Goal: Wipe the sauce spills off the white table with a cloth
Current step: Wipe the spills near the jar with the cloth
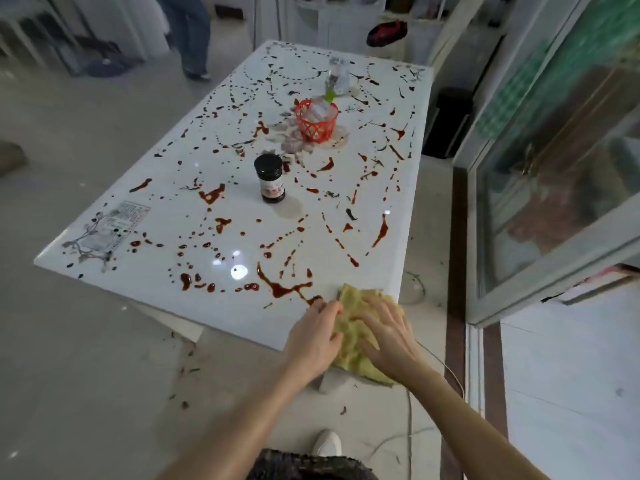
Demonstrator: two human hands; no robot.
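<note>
Pressing soft, limp cloth on table corner with right hand flat, fingers spread, left hand curled round edge. Probably light, bunches easily; best pressed mid-cloth, toward sauce.

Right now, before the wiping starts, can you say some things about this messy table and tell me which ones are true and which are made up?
1. The cloth is yellow. True.
2. The table is already clean. False: red sauce spills are all over it.
3. Both hands are on the cloth. True: the left hand holds its edge and the right hand lies flat on top.
4. The jar lies on its side. False: it stands upright with its black lid on.
5. The basket is blue. False: it is red.
</note>
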